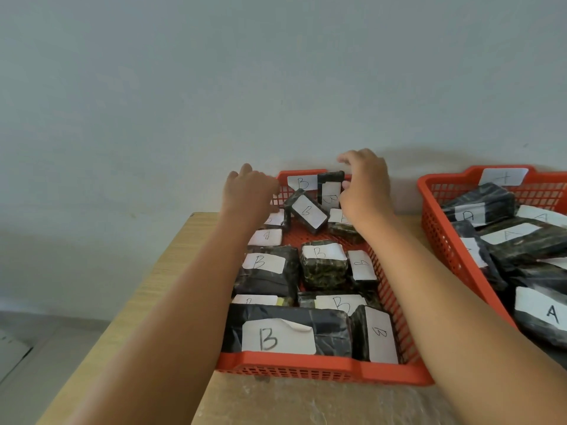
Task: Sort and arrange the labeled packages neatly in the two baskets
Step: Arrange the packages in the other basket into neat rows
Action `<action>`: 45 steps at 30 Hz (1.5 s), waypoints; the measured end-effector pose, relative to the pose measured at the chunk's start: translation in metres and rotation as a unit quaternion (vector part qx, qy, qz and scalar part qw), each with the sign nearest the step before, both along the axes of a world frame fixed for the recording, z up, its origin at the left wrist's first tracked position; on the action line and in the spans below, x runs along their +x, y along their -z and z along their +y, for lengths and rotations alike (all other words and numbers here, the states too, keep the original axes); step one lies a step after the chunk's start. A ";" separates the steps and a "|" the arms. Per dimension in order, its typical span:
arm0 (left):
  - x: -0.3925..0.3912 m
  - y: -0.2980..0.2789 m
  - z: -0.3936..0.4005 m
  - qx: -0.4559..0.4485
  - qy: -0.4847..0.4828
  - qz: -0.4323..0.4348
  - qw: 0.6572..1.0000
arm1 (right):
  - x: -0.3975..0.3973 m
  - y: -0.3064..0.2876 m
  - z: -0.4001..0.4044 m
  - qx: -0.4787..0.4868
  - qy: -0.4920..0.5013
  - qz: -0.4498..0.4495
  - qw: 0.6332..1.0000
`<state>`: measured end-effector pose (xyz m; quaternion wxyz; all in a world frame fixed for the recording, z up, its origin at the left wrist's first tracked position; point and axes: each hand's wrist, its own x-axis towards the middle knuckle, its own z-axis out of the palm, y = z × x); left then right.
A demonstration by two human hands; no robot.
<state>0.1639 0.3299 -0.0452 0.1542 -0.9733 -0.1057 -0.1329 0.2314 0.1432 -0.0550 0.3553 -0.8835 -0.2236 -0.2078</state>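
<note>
A red basket tagged B holds several dark wrapped packages with white B labels. At its far end one small package stands upright, and my right hand holds it with curled fingers. Another small B package leans tilted beside it. My left hand hovers at the basket's far left corner with loosely curled fingers; whether it holds anything is hidden. A large B package lies along the near edge. A second red basket, tagged A, stands to the right with several A packages.
Both baskets sit on a light wooden table pushed against a pale wall. The table's left edge drops to a grey floor. A strip of bare tabletop lies in front of the B basket.
</note>
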 end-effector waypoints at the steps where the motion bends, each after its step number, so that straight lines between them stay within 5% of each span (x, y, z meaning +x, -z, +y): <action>1: -0.001 -0.002 0.000 -0.039 0.020 -0.017 0.999 | 0.001 0.001 0.000 -0.029 -0.022 0.001 0.999; 4: -0.005 -0.001 -0.010 -0.172 0.090 0.003 0.981 | -0.001 0.006 0.001 -0.145 -0.074 -0.001 0.987; 8: -0.007 0.003 -0.018 -0.214 0.118 0.008 0.970 | -0.003 0.005 0.003 -0.135 -0.025 -0.025 0.990; 17: 0.001 0.008 -0.021 -0.217 0.021 -0.098 0.971 | 0.001 -0.010 -0.007 0.183 0.132 -0.030 0.974; 23: 0.002 0.012 -0.025 -0.175 -0.024 0.011 0.984 | 0.002 -0.009 -0.007 0.296 0.047 0.043 0.953; 26: 0.001 0.002 -0.016 -0.281 0.013 -0.040 0.959 | 0.002 -0.006 -0.006 0.262 0.030 0.057 0.963; 29: -0.009 -0.005 -0.014 -0.479 0.072 -0.122 0.866 | -0.001 -0.005 -0.003 0.220 0.001 0.067 0.973; 32: -0.014 -0.010 -0.019 -0.525 0.111 -0.129 0.834 | -0.002 -0.007 -0.005 0.202 -0.019 0.101 0.974; 37: -0.019 -0.017 -0.009 -0.558 0.096 -0.070 0.821 | -0.002 -0.011 -0.010 0.061 -0.031 0.095 0.993; 40: -0.022 -0.017 -0.002 -0.527 0.084 0.032 0.845 | 0.008 -0.032 -0.027 -0.071 -0.049 0.117 0.989; 45: -0.024 -0.007 -0.002 -0.453 0.062 0.171 0.873 | -0.003 -0.042 -0.031 -0.401 -0.111 0.151 0.897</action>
